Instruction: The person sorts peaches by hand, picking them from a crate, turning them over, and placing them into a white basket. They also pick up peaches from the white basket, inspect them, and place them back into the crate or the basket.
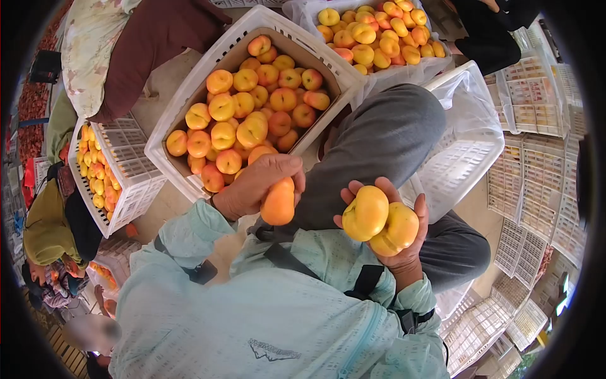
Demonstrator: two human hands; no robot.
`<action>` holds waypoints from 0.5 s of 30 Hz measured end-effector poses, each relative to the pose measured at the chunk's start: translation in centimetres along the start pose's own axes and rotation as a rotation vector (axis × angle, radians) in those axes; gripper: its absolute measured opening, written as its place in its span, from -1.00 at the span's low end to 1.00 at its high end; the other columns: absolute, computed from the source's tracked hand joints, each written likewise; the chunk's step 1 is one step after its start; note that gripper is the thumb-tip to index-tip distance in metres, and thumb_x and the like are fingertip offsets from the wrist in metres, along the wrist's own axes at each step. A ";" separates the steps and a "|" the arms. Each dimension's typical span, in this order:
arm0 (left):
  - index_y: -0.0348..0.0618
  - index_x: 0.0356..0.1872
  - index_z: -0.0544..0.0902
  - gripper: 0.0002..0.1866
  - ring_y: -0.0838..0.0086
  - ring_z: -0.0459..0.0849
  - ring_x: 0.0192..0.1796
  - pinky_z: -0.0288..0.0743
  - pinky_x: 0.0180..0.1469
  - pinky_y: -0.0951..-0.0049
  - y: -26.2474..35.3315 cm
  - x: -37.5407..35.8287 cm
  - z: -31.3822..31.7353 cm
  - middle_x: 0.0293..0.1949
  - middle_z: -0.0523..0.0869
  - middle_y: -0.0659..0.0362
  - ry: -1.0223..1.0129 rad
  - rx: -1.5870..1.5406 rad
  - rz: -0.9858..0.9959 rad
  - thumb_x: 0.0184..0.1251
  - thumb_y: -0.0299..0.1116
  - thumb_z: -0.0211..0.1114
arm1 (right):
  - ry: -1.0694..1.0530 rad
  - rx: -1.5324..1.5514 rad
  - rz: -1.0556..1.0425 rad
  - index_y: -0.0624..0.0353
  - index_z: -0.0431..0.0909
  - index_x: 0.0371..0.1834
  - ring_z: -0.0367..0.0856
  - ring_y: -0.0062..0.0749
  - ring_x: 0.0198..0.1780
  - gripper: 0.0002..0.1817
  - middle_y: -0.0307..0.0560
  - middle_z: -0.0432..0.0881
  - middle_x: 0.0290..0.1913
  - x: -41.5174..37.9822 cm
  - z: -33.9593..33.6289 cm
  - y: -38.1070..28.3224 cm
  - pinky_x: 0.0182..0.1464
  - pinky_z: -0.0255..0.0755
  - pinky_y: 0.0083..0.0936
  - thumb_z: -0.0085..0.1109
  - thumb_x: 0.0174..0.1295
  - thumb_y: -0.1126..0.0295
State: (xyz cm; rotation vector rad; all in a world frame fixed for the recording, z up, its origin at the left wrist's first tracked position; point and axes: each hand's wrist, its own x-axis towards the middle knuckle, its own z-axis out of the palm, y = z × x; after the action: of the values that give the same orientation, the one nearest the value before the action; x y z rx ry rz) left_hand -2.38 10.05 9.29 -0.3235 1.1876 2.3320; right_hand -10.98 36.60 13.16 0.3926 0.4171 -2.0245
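Observation:
My left hand [265, 186] is closed round an orange peach [278, 203], just off the near edge of a white crate [165, 134] of yellow-orange peaches. That crate has a cardboard lining, and many peaches [252, 130] are heaped inside it. To the right, above my lap, my right hand [410, 256] lies palm up with its fingers curled round two yellow peaches [366, 213] that touch each other. An empty white crate [464, 151] with a clear plastic liner stands beyond my knee.
Another crate of peaches [379, 35] stands at the top. A tilted crate [129, 170] of smaller fruit is at the left, near other people [53, 221]. Stacked white crates [527, 183] line the right side. My bent knee [404, 120] lies between crates.

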 end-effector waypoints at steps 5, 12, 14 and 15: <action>-0.25 0.07 0.46 -0.49 0.55 0.64 -0.22 0.53 -0.10 0.49 0.2 -1.5 6.6 -0.30 0.65 0.19 0.100 0.506 0.194 0.25 -0.15 0.42 | 0.077 -0.272 -0.044 0.15 0.18 0.43 0.28 0.03 0.40 -0.13 0.23 0.26 0.39 0.4 1.5 0.8 0.36 0.24 0.08 -0.05 0.27 -0.31; -0.29 0.13 0.51 -0.53 0.59 0.62 -0.02 0.49 0.06 0.52 0.6 -0.7 5.8 -0.10 0.69 0.19 0.188 0.356 0.190 0.31 -0.22 0.36 | 0.013 -0.409 -0.002 0.18 0.10 0.47 0.37 -0.15 0.34 -0.13 0.08 0.34 0.32 0.4 2.9 0.6 0.25 0.42 0.06 0.14 0.25 -0.14; -0.29 0.16 0.49 -0.50 0.62 0.62 -0.09 0.51 -0.01 0.56 1.2 -0.5 4.9 -0.09 0.67 0.20 0.174 0.157 0.089 0.32 -0.20 0.35 | 0.051 -0.318 0.041 0.18 0.11 0.47 0.41 -0.17 0.30 -0.17 0.03 0.33 0.33 0.3 1.6 -0.1 0.15 0.52 0.06 0.15 0.25 -0.05; -0.30 0.19 0.48 -0.47 0.64 0.63 -0.16 0.54 -0.08 0.59 1.3 -0.5 4.7 -0.08 0.65 0.21 0.156 -0.051 -0.011 0.32 -0.18 0.34 | 0.045 -0.315 0.044 0.18 0.11 0.47 0.41 -0.17 0.30 -0.17 0.03 0.33 0.33 0.3 0.6 -0.4 0.15 0.52 0.06 0.15 0.25 -0.05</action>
State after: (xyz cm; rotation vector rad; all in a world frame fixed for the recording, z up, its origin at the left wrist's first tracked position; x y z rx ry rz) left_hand -2.64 12.99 13.15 -0.5376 1.1963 2.3656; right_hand -11.52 36.32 13.64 0.2502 0.7372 -1.8708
